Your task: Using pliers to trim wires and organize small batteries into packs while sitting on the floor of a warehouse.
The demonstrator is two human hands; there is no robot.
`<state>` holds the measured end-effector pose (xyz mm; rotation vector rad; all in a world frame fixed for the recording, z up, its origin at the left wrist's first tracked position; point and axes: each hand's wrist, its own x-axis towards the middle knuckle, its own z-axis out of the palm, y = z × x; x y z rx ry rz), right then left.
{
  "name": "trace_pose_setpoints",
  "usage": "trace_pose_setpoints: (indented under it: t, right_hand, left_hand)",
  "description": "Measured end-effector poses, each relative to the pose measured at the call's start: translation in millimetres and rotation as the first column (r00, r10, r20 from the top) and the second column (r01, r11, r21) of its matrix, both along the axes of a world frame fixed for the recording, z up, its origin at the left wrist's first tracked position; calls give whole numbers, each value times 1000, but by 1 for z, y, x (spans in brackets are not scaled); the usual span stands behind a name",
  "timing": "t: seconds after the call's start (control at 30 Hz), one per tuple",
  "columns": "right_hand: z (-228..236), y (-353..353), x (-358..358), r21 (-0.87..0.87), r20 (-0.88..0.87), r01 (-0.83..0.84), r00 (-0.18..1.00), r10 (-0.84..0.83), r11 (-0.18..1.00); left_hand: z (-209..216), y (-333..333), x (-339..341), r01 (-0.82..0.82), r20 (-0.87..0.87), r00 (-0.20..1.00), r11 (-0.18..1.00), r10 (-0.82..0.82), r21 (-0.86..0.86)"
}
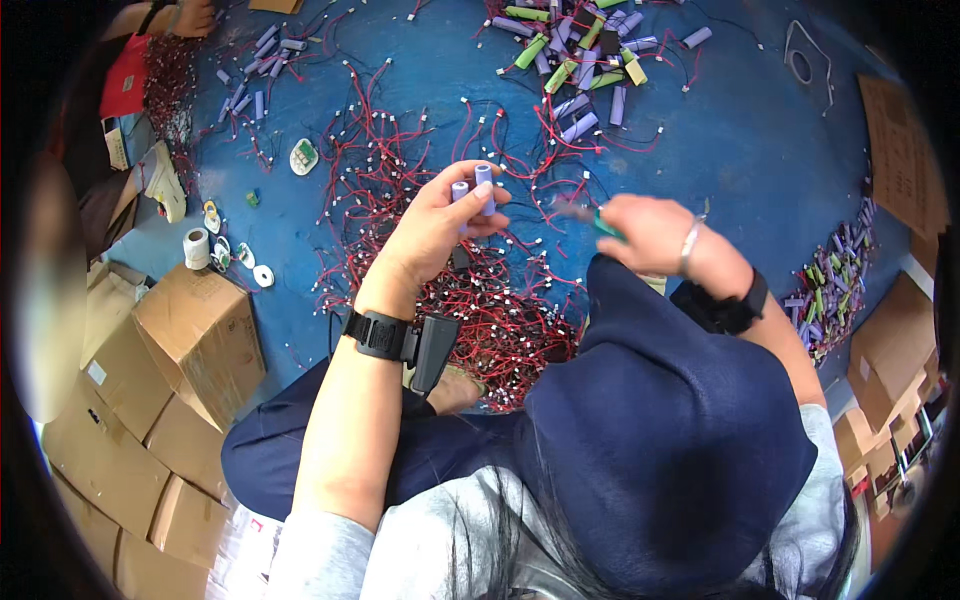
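My left hand point(440, 220) is closed around two purple cylindrical battery cells point(485, 178), held upright side by side between thumb and fingers. Off to the right, my right hand point(640, 232) grips a cutting tool with a green handle point(608, 226), perhaps pliers or cutters. Its metal end, blurred by motion, points left toward the cells without touching them. Beneath both hands spreads a tangle of red and black wires with white connectors point(500, 320). Past my hands lies a heap of purple and green battery cells point(585, 60), several with leads attached.
A smaller group of cells point(265, 60) lies at the far left, near another person's hand point(195, 18). Tape rolls point(197, 248) and a cardboard box point(200, 335) stand on the left. More cells point(835, 275) are piled at the right beside cardboard point(890, 350). My raised knee point(670, 400) sits below my right hand.
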<state>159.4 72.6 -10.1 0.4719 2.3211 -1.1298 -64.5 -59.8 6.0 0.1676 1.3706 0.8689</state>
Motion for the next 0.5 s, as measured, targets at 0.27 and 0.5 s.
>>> trace_pose_setpoints:
  t: [0.27, 0.5]
  right_hand:
    - [-1, -7, 33, 281, 50, -32, 999, 18, 959]
    - [-6, 7, 74, 362, -174, 247, 965, -196, 899]
  left_hand:
    - [-19, 41, 38, -10, 61, 998, 998, 6, 69]
    - [-41, 110, 77, 498, -723, 616, 866, -313, 50]
